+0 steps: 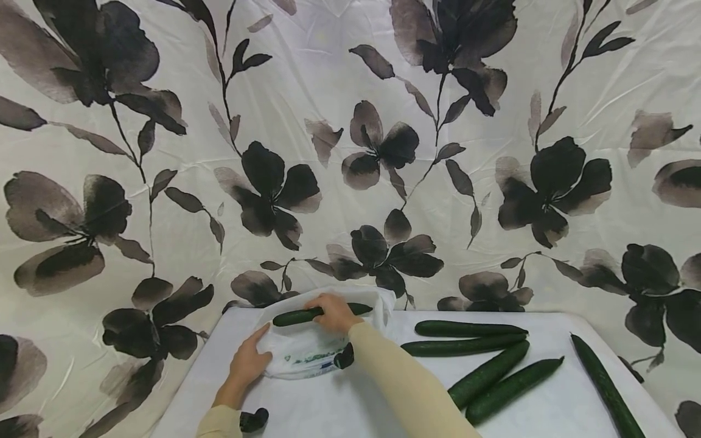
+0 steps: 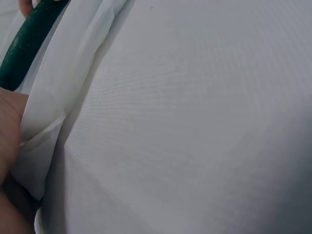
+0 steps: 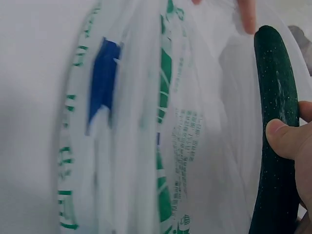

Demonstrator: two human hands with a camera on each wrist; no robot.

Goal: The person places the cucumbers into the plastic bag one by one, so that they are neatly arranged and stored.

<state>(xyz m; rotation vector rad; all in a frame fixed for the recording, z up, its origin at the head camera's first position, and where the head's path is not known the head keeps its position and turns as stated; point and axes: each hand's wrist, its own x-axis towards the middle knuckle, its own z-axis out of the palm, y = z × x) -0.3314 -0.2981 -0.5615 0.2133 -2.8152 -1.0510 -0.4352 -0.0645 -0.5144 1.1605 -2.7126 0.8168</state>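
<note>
My right hand (image 1: 332,313) grips a long dark green cucumber (image 1: 298,317) over the mouth of a white plastic bag (image 1: 306,347). In the right wrist view, the thumb (image 3: 277,127) presses against the cucumber's side. My left hand (image 1: 249,359) is at the bag's left edge, index finger and thumb spread apart. Its straight index finger (image 3: 247,17) reaches close to the cucumber's tip. Green print and a blue patch (image 3: 103,80) mark the bag. The left wrist view shows the bag's film (image 2: 58,73) lying over part of the left hand.
Several more cucumbers (image 1: 490,374) lie on the white table (image 1: 312,407) to the right, one apart (image 1: 605,389) near the right edge. A flower-printed cloth (image 1: 328,213) hangs behind the table.
</note>
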